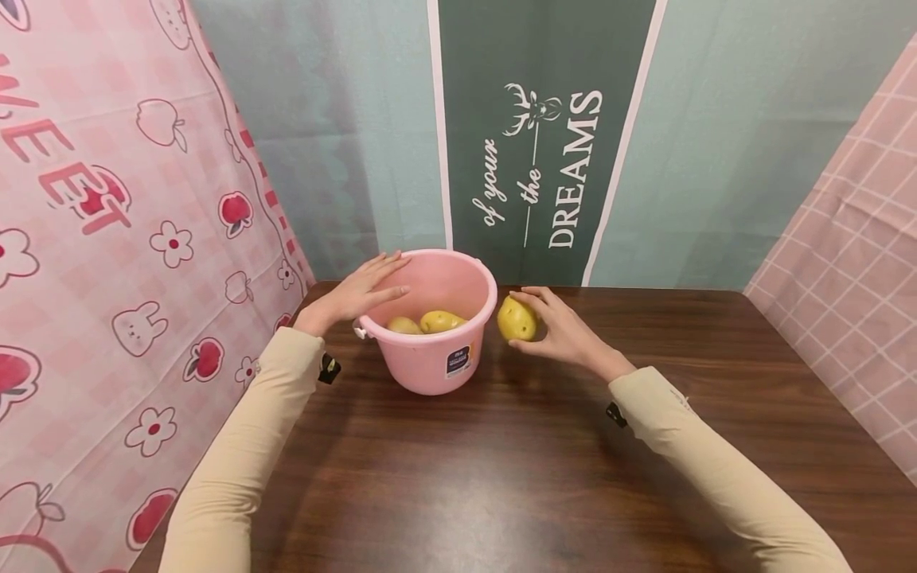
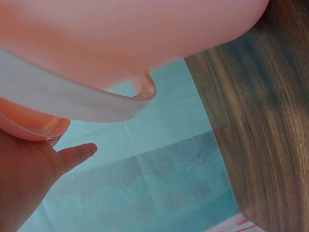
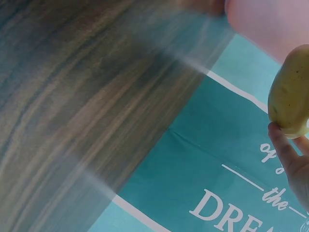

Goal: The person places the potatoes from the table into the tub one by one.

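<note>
My right hand [image 1: 566,330] pinches a yellow potato [image 1: 517,319] between thumb and fingers, just right of the pink bucket [image 1: 423,362] and apart from it. The right wrist view shows the same potato [image 3: 291,94] held at the fingertips. At the bucket's left side, my left hand [image 1: 358,293] rests on the rim with its fingers extended and its thumb over the opening. Inside the bucket lie a potato [image 1: 441,321] and a paler one [image 1: 404,325]; the bucket's deeper inside is hidden. In the left wrist view the white handle [image 2: 72,94] hangs along the bucket wall.
The bucket stands on a dark wooden table [image 1: 458,477] towards its back edge. Behind it hangs a green cloth [image 1: 466,48] with white lettering. Patterned pink cloths flank the table on the left [image 1: 215,302] and right [image 1: 845,278].
</note>
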Demonstrator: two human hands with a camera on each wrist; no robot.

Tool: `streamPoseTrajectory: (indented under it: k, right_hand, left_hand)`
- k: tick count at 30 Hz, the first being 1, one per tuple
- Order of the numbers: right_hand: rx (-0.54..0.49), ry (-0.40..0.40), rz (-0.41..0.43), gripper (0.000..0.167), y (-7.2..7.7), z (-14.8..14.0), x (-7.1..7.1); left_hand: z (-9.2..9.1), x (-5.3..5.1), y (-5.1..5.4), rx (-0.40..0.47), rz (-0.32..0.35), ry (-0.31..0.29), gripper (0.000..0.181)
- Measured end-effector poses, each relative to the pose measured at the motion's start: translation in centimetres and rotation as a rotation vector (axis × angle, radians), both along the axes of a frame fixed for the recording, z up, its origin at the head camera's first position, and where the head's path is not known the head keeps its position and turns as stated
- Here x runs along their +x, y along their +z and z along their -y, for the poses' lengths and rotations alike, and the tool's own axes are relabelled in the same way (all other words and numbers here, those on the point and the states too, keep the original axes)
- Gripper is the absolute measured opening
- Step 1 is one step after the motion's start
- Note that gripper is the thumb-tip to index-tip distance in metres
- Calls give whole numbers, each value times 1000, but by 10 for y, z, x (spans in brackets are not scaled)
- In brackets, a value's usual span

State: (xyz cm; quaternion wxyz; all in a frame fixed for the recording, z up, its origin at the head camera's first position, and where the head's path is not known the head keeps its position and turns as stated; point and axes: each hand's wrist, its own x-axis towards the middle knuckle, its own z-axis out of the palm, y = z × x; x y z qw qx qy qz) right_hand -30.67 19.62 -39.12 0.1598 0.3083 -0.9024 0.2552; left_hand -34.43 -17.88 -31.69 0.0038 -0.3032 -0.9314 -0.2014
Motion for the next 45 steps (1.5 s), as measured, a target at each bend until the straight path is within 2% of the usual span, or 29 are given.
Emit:
streamPoseTrajectory:
  k: [9,36,45]
  right_hand:
    - [-19,10,-35,79,10,3,2]
    - [-53,-3,-99,78,26,-3,0]
    - [-60,5,-93,78,31,-3,-1]
  left_hand:
    - [1,-1,-1,5,2,-2,69]
    - [0,0,0,28,13,6,66]
    - [1,-2,-1,20,6,5,67]
